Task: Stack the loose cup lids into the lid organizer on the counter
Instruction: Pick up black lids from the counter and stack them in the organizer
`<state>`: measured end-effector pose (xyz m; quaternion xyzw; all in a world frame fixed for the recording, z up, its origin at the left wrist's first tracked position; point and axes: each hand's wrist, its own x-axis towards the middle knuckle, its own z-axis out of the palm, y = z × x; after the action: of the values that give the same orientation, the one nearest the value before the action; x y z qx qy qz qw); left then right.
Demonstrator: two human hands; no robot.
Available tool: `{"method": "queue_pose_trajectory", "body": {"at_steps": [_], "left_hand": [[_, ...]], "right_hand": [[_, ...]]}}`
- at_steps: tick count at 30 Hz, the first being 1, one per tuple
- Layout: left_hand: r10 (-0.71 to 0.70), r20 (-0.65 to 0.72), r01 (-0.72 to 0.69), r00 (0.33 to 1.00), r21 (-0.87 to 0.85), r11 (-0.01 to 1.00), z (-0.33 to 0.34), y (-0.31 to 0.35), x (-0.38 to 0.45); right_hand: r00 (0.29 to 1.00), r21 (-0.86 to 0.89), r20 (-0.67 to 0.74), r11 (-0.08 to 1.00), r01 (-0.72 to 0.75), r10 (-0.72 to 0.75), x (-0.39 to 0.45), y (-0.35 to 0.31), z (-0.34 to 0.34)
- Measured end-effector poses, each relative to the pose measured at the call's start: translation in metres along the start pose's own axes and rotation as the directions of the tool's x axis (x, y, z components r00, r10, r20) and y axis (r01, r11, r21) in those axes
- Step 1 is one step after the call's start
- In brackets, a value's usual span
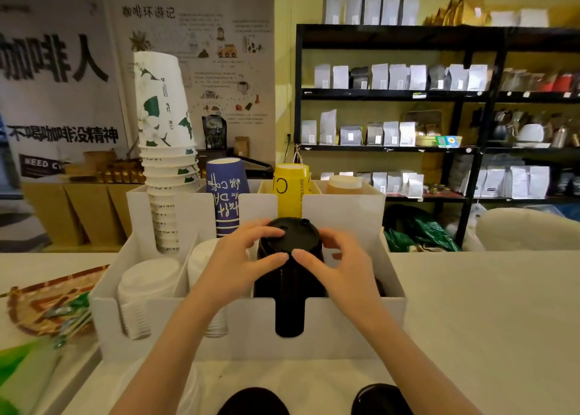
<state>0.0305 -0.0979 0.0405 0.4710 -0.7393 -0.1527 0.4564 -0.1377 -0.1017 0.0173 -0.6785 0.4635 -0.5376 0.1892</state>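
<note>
The white plastic lid organizer point(354, 326) stands on the pale desk point(489, 304), its slotted front wall facing the person. In its third front compartment from the left sits a tall stack of round black plastic cup lids point(290, 292), its long axis vertical. Both hands meet on the top lid point(293, 234).

The left hand point(241, 257) closes on the stack's left rim, thumb at the near edge, fingers curled over the crown. The right hand point(339, 262) mirrors it on the right rim, thumb tip almost touching the left thumb. Each grip is a light pinch on the top lid, not a full clamp. The lid lies directly between and just beyond the two grips, equally near to both.

Judgement: the lid is being seated, so the coming move is a straight press down along the stack's axis.

Two more dark round objects, likely loose black lids point(381, 399), sit at the bottom edge, cut off by the frame (the left one point(254, 402) could equally be something else). White lid stacks point(147, 289) fill the left compartments. The rightmost front compartment is largely hidden behind the right hand. Whether the top lid sits level cannot be determined.
</note>
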Motion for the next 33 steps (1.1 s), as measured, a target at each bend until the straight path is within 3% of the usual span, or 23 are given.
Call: {"method": "queue_pose_trajectory", "body": {"at_steps": [14, 24, 28, 33], "left_hand": [[-0.034, 0.001, 0.033, 0.999, 0.136, 0.99, 0.012, 0.0, 0.0], [-0.033, 0.04, 0.025, 0.999, 0.185, 0.982, 0.014, -0.001, -0.002], [-0.023, 0.041, 0.015, 0.999, 0.169, 0.985, 0.018, -0.001, -0.005], [-0.042, 0.037, 0.033, 0.998, 0.204, 0.978, 0.021, 0.007, -0.007]], "right_hand": [[0.999, -0.118, 0.015, 0.992, 0.041, -0.039, -0.005, 0.004, 0.007], [0.992, -0.3, 0.039, 0.945, 0.128, -0.122, -0.011, 0.005, 0.009], [0.989, -0.266, 0.116, 0.956, 0.125, -0.097, -0.015, 0.002, 0.006], [0.978, -0.027, 0.209, 0.999, 0.019, -0.013, -0.02, -0.012, -0.014]]}}
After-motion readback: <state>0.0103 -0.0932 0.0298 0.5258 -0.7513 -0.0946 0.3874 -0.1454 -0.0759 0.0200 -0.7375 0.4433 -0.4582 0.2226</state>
